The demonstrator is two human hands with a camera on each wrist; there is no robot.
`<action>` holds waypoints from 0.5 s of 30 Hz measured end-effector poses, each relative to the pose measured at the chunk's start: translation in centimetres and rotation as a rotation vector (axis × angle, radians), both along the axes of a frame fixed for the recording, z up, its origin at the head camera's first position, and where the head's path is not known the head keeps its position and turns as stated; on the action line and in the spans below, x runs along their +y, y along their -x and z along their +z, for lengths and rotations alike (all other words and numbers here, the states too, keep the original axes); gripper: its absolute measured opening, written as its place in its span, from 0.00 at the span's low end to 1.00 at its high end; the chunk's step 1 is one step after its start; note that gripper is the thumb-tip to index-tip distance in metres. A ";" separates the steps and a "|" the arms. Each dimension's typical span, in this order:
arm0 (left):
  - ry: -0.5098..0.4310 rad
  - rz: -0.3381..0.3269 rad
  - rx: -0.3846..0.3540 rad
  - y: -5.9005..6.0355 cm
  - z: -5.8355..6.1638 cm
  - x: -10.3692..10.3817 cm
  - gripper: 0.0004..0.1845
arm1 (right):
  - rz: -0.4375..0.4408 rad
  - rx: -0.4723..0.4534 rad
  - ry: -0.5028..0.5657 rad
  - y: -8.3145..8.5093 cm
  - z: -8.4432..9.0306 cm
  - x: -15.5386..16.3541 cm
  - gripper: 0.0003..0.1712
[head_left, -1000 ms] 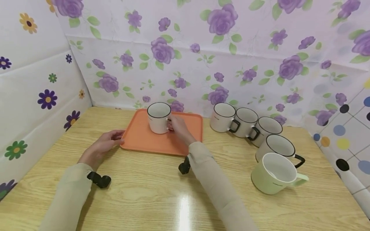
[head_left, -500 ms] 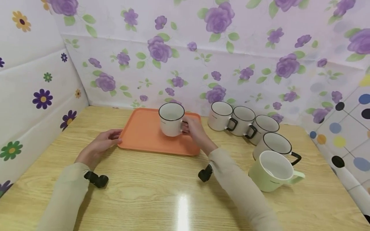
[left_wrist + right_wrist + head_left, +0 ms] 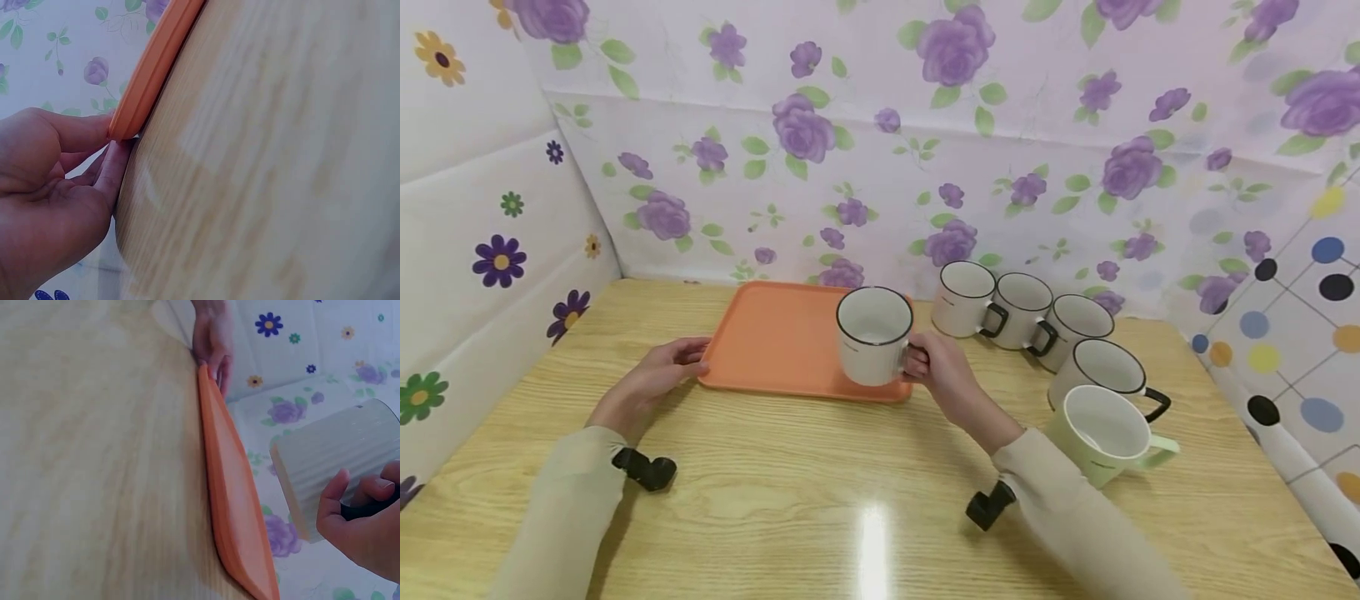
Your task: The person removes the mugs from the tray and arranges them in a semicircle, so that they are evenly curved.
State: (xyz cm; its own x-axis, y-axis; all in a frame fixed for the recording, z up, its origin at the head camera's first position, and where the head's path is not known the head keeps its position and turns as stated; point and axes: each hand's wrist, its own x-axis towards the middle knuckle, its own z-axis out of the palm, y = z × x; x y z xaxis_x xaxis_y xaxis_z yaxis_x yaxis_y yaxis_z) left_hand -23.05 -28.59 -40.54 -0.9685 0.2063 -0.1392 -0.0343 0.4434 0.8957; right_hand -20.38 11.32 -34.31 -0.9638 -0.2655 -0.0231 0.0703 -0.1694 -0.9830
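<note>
A: A white mug (image 3: 872,335) is held by its dark handle in the right hand (image 3: 947,379), fingers curled through the loop, thumb on top. It is carried upright over the near right corner of the orange tray (image 3: 775,337); whether it is clear of the tray cannot be told.

B: And the left hand (image 3: 651,385)?

A: The tray's near left corner is pinched by it, thumb above the rim, fingers beneath, as seen from the left wrist.

B: How is the mug likely to handle?

A: It is judged rigid, glazed, fairly light when empty, and breakable if dropped. The handle is the surest hold; the ribbed wall looks smooth.

B: Others nearby?

A: Four white mugs (image 3: 1037,312) and a green mug (image 3: 1105,437) are ranged on the table (image 3: 820,492) to the right.
</note>
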 end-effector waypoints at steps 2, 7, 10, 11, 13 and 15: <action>-0.006 0.002 0.002 0.0 -0.1 0.1 0.32 | 0.016 0.004 -0.009 -0.9 0.0 0.7 0.22; -0.009 0.011 0.007 -0.1 -0.2 0.1 0.31 | 0.062 -0.014 -0.025 -3.0 -0.5 3.1 0.22; -0.010 0.014 0.007 -0.1 -0.2 0.0 0.31 | 0.085 -0.027 -0.028 -4.2 -1.0 4.8 0.21; -0.012 0.014 0.009 -0.1 -0.2 0.1 0.31 | 0.094 -0.028 -0.034 -4.6 -1.1 5.4 0.21; -0.019 0.014 0.009 -0.1 -0.2 0.1 0.31 | 0.122 -0.024 -0.046 -5.3 -1.4 6.5 0.21; -0.021 0.015 0.013 0.0 -0.2 0.1 0.31 | 0.159 -0.009 -0.061 -5.9 -1.7 7.6 0.20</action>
State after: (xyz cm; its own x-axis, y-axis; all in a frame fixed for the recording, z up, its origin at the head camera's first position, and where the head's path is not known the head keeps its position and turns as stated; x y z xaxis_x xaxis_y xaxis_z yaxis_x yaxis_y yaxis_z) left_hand -23.01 -28.53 -40.73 -0.9733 0.1943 -0.1220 -0.0288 0.4240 0.9052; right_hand -14.44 18.93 -36.03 -0.9095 -0.4125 -0.0525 0.1005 -0.0954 -0.9904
